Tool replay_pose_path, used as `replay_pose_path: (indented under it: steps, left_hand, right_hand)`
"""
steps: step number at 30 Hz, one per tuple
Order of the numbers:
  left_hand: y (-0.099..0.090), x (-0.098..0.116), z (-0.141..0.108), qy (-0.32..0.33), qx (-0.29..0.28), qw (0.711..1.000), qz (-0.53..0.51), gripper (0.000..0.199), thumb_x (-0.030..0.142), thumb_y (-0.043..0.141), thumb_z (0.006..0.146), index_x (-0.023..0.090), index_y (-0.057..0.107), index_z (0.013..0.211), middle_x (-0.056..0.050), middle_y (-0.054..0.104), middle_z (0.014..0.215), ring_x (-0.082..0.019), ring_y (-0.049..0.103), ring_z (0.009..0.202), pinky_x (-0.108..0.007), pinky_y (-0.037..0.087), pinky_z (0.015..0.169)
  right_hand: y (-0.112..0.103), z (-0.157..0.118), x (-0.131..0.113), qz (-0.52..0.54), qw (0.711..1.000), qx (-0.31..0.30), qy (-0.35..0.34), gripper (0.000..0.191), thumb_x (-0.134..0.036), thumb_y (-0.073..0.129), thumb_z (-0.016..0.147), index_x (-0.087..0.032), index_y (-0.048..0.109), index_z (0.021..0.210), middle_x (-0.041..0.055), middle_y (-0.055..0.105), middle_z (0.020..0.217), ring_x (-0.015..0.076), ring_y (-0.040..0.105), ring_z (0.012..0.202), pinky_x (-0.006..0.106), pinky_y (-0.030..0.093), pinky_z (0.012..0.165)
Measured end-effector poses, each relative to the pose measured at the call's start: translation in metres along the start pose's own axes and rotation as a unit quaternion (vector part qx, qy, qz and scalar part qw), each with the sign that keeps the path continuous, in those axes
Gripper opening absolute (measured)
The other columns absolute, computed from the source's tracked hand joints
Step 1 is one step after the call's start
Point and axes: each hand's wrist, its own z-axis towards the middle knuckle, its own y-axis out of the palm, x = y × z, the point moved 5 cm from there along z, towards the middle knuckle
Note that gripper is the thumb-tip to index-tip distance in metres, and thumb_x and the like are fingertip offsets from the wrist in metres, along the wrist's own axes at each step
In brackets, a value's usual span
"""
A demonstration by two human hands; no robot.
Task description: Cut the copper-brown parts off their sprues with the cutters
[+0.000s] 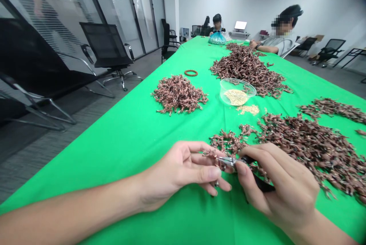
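Observation:
My left hand (188, 167) pinches a small brown figurine (213, 155) between thumb and fingers, above the green cloth. It looks like a little figure with thin limbs; its details are too small to read. My right hand (281, 180) is wrapped round the dark handles of a pair of pliers (228, 160). The metal jaws of the pliers reach to the figurine at my left fingertips; whether they grip it I cannot tell. Just beyond my hands lies a small loose group of like brown figurines (228, 140), and a large heap (309, 149) spreads to the right.
A clear plastic bowl (238, 92) holds pale yellow bits, with more spilled beside it. Other brown heaps (180, 93) lie on the green-covered table (120, 153), near a beaded ring (191, 73). Two people (281, 35) sit farther off, by a blue-green bag (217, 38). Chairs (107, 47) stand left.

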Motion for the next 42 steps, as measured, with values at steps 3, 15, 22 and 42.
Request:
replay_pose_path:
  steps: [3, 15, 22, 42]
  left_hand:
    - [-0.001, 0.002, 0.0, 0.012, 0.007, 1.0, 0.012, 0.025, 0.018, 0.073, 0.086, 0.012, 0.067, 0.11, -0.013, 0.074, 0.102, -0.02, 0.073, 0.089, -0.025, 0.056, 0.072]
    - [-0.002, 0.008, -0.002, 0.022, 0.019, 1.0, 0.007, 0.029, 0.017, 0.07, 0.088, 0.012, 0.062, 0.115, -0.013, 0.07, 0.106, -0.021, 0.069, 0.095, -0.035, 0.052, 0.092]
    - [0.0, 0.007, -0.003, 0.045, -0.017, 0.997, 0.064, 0.021, 0.017, 0.069, 0.09, 0.014, 0.058, 0.106, -0.012, 0.073, 0.102, -0.017, 0.068, 0.087, -0.033, 0.054, 0.083]
    - [0.004, 0.011, -0.005, 0.03, -0.046, 0.994, 0.09, 0.022, 0.015, 0.066, 0.091, 0.013, 0.063, 0.113, -0.008, 0.07, 0.102, -0.012, 0.063, 0.082, -0.026, 0.051, 0.081]
  right_hand:
    - [-0.001, 0.001, 0.003, 0.017, 1.0, 0.001, 0.021, 0.009, -0.016, 0.066, 0.087, -0.013, 0.065, 0.096, 0.0063, 0.068, 0.083, 0.0149, 0.063, 0.071, 0.026, 0.049, 0.065]
    - [-0.002, 0.003, 0.005, 0.022, 0.999, 0.003, 0.039, 0.007, -0.017, 0.066, 0.088, -0.015, 0.065, 0.094, 0.0051, 0.068, 0.082, 0.0142, 0.063, 0.068, 0.026, 0.05, 0.064]
    - [-0.001, 0.002, 0.006, 0.031, 0.999, -0.01, 0.006, 0.012, -0.017, 0.067, 0.087, -0.012, 0.064, 0.097, 0.0065, 0.068, 0.084, 0.0148, 0.063, 0.071, 0.027, 0.05, 0.066]
    - [-0.01, 0.001, -0.009, -0.11, 0.985, 0.023, -0.13, 0.024, -0.03, 0.076, 0.082, -0.011, 0.069, 0.096, 0.0102, 0.072, 0.078, 0.0232, 0.066, 0.072, 0.035, 0.052, 0.065]
